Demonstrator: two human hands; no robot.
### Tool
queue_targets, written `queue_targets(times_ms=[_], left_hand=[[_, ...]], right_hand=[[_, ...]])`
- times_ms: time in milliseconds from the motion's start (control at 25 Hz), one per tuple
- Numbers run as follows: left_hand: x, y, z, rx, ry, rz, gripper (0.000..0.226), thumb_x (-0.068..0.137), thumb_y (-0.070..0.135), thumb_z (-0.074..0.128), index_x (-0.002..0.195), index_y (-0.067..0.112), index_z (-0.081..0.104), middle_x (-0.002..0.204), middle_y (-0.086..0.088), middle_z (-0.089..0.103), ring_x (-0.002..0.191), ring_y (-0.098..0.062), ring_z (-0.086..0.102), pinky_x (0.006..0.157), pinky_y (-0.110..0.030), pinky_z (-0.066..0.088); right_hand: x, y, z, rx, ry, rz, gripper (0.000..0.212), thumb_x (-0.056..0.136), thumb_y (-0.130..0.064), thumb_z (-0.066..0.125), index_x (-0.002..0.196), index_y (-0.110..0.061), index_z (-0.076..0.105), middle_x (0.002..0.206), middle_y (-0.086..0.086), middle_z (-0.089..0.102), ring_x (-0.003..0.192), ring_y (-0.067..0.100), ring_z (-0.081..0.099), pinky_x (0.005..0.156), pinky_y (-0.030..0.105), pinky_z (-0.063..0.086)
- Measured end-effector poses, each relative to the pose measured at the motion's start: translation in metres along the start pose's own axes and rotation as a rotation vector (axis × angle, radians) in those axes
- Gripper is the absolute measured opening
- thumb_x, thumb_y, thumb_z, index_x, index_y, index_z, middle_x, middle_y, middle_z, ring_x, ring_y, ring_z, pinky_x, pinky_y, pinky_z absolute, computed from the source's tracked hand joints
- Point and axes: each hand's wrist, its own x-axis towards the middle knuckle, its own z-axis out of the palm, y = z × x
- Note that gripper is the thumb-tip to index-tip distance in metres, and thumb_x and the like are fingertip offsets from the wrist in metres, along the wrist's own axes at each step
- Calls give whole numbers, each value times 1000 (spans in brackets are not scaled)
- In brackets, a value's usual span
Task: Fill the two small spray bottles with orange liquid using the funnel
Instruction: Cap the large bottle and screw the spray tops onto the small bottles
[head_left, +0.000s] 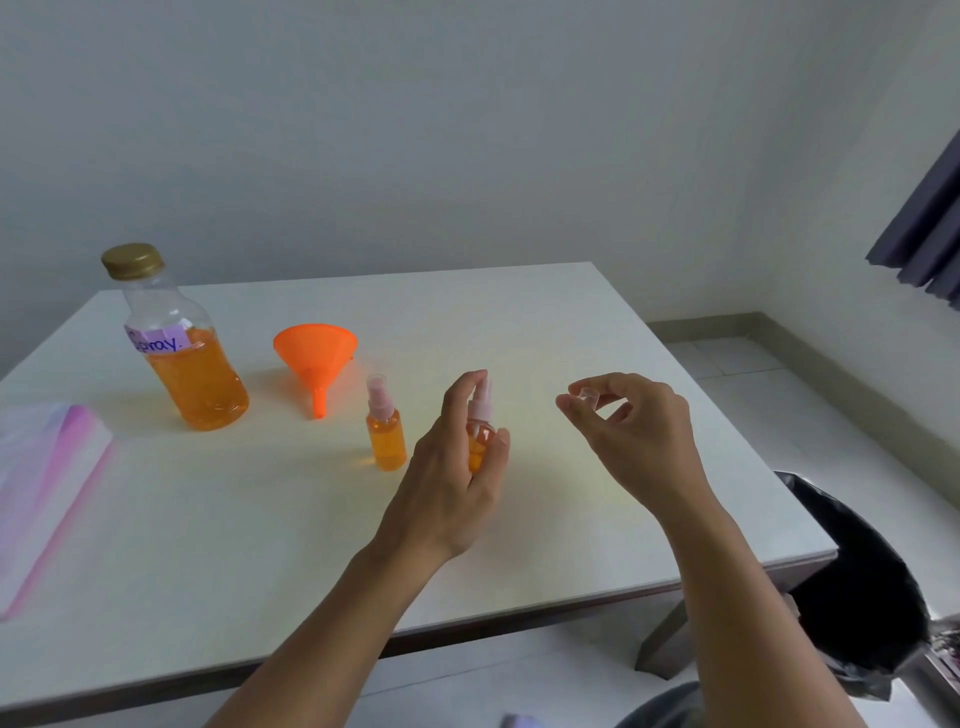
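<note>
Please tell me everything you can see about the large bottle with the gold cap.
The large bottle is clear, looks like plastic, and stands upright on the far left part of the white table. Its gold screw cap is on. A pale purple label with the handwritten word "Spray." sits across its middle. Orange liquid fills it from the bottom to about the label. The orange funnel is to its right, apart from it. Only the table touches it.

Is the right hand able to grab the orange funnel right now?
Probably not easily. The right hand is pinching a clear cap, and the left hand, holding a small spray bottle, sits between it and the funnel. It would likely need to put the cap down first.
</note>
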Motion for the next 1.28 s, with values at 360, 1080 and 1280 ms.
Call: queue_targets(times_ms=[360, 1080, 1280], left_hand=[[15, 7, 13, 432, 176, 134, 42, 99, 48, 34, 139, 37, 29, 96, 2, 62, 72, -16, 62, 47, -16, 36], [9, 8, -4, 317, 101, 17, 50, 89, 65, 44, 119, 26, 40, 99, 7, 66, 77, -12, 63, 50, -10, 32], [-8, 7, -22, 282, 116, 92, 48, 86, 67, 49, 115, 28, 49, 80, 16, 54, 66, -8, 59, 55, -12, 40]], right_hand=[[0, -1, -3, -20, 18, 6, 14, 88, -42, 76, 98, -32, 76, 88, -17, 70, 63, -1, 64, 54, 6, 41], [-1, -29, 14, 591, -101, -8, 24, 87, -12, 78, 109, -19, 73, 100, -4, 79, 92, 12, 76, 82, 24, 60], [-9, -43, 25, 580, -205, -99, 24, 86, -8, 77, 105, -23, 76, 93, -3, 80, 85, 17, 76, 77, 21, 60]])
